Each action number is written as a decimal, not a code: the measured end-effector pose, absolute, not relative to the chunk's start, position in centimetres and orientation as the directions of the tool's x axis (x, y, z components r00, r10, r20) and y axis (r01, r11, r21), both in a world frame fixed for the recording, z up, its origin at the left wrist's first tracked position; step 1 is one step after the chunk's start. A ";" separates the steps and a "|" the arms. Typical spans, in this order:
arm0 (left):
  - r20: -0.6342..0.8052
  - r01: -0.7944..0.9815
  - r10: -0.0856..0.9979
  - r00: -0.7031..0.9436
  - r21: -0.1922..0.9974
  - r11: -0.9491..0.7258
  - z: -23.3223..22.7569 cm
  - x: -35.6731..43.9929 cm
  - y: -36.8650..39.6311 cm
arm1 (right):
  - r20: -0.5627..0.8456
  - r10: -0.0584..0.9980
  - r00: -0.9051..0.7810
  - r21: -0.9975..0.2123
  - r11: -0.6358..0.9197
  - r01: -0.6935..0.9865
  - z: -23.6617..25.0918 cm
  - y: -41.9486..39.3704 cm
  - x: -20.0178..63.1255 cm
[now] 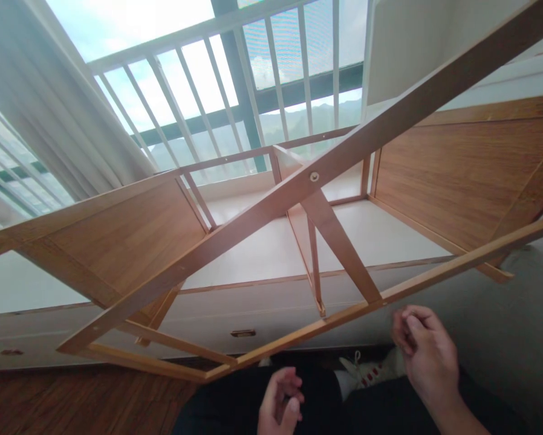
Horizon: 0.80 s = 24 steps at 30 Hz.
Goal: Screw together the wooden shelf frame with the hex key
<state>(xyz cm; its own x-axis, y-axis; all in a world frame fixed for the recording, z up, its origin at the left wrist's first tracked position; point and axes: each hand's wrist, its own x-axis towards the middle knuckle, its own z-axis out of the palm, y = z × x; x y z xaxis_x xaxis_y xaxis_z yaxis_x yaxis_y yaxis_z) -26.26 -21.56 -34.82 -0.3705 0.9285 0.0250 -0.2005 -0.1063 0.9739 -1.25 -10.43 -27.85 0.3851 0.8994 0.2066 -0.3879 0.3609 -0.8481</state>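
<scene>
A wooden furniture frame [253, 211] stretches across the view, its long rails joined by short cross pieces. A round fastener [314, 177] sits in the top rail, above a slanted wooden brace [341, 244]. My right hand [430, 353] is just below the lower rail [439, 275], near the brace's foot. Its fingers are curled with the thumb against them; whether something small is between them I cannot make out. My left hand [280, 402] hovers over my lap, apart from the frame, with fingers loosely bent, the thumb away from them and nothing visible in it.
Wooden panels [471, 175] close the frame's right end and left part. Behind is a white window seat [248, 241] with a drawer handle [243, 333]. A railing [199, 42] and a curtain [58, 90] stand at the window. My shoe [371, 370] rests below on the floor.
</scene>
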 end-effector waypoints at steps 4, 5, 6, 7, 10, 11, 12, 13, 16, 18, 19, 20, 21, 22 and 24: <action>0.225 -0.413 0.948 -0.226 0.859 -0.303 -31.9 -25.5 -18.1 | 0.219 0.919 0.328 -0.855 0.343 -0.390 -28.2 -10.7 -0.8; 0.249 -0.446 0.932 -0.264 0.825 -0.347 -31.0 -25.5 -17.5 | 0.207 0.923 0.323 -0.861 0.329 -0.388 -28.2 -10.8 -0.7; 0.246 -0.468 0.921 -0.303 0.804 -0.368 -30.1 -25.5 -17.1 | 0.195 0.927 0.320 -0.868 0.315 -0.383 -28.3 -10.8 -0.7; 0.244 -0.477 0.906 -0.345 0.786 -0.393 -29.3 -25.6 -16.9 | 0.182 0.931 0.316 -0.877 0.299 -0.377 -28.4 -10.8 -0.6; 0.296 -0.441 0.871 -0.393 0.770 -0.461 -26.9 -26.2 -16.9 | 0.150 0.943 0.297 -0.899 0.255 -0.357 -28.5 -11.0 -0.5; 0.322 -0.419 0.863 -0.390 0.772 -0.477 -26.3 -26.5 -17.1 | 0.142 0.946 0.290 -0.904 0.244 -0.352 -28.6 -11.0 -0.5; 0.343 -0.397 0.857 -0.385 0.776 -0.490 -25.8 -26.8 -17.3 | 0.136 0.949 0.286 -0.907 0.235 -0.350 -28.6 -11.1 -0.5; 0.358 -0.378 0.852 -0.382 0.781 -0.498 -25.4 -27.1 -17.6 | 0.133 0.951 0.280 -0.909 0.229 -0.348 -28.7 -11.1 -0.5; 0.381 -0.316 0.835 -0.398 0.797 -0.514 -24.4 -27.9 -18.2 | 0.145 0.949 0.279 -0.913 0.237 -0.333 -29.0 -10.9 -0.6; 0.406 -0.260 0.815 -0.413 0.805 -0.533 -23.9 -28.4 -18.4 | 0.164 0.946 0.279 -0.917 0.251 -0.312 -29.4 -10.7 -0.5; 0.420 -0.230 0.803 -0.423 0.807 -0.543 -23.6 -28.7 -18.5 | 0.175 0.945 0.277 -0.918 0.258 -0.300 -29.6 -10.6 -0.5; 0.435 -0.201 0.790 -0.432 0.807 -0.555 -23.4 -29.0 -18.5 | 0.185 0.944 0.272 -0.920 0.263 -0.289 -29.8 -10.5 -0.5; 0.450 -0.177 0.778 -0.439 0.805 -0.566 -23.1 -29.4 -18.5 | 0.198 0.944 0.265 -0.923 0.271 -0.275 -29.9 -10.4 -0.4; 0.463 -0.158 0.766 -0.445 0.802 -0.576 -22.9 -29.7 -18.5 | 0.215 0.941 0.261 -0.924 0.283 -0.258 -29.9 -10.4 -0.4; 0.479 -0.135 0.752 -0.453 0.797 -0.589 -22.4 -30.5 -18.4 | 0.273 0.925 0.263 -0.922 0.330 -0.202 -29.5 -10.5 -0.5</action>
